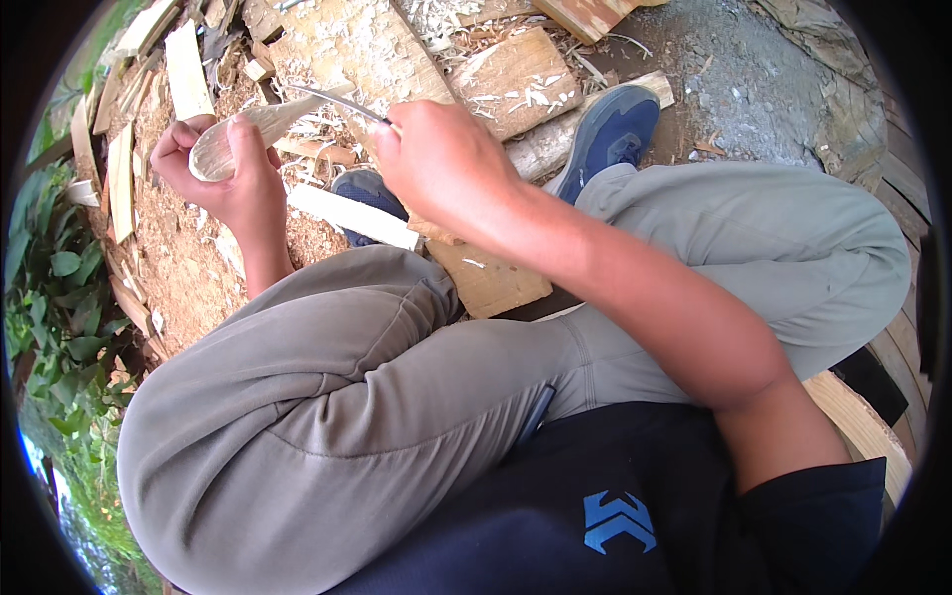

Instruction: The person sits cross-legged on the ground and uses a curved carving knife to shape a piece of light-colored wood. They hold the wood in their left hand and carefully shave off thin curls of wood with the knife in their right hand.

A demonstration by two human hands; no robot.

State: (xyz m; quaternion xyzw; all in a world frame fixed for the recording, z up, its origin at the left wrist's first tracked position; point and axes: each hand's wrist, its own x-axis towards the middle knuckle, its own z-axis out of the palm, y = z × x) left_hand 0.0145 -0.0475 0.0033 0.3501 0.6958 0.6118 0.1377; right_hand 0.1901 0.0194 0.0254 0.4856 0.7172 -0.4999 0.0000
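Observation:
My left hand [243, 174] is closed round the broad, rounded end of a pale wooden spoon [268, 121], thumb laid along it. The spoon's narrow end points up and to the right. In my right hand [436, 154] is a carving knife [347, 102], its handle hidden in the closed fist. The thin, slightly curved blade reaches left, past the spoon's narrow end; whether it touches the wood I cannot tell. Both hands are held out beyond my bent knees, above ground strewn with shavings.
Beyond my hands lie boards [362, 50] and a flat wood block [516, 84] sprinkled with shavings. A pale strip of wood [352, 216] lies by my shoe [610, 134]. Split sticks [121, 183] and green leaves [69, 307] line the left. Grey rock [754, 99] is at the far right.

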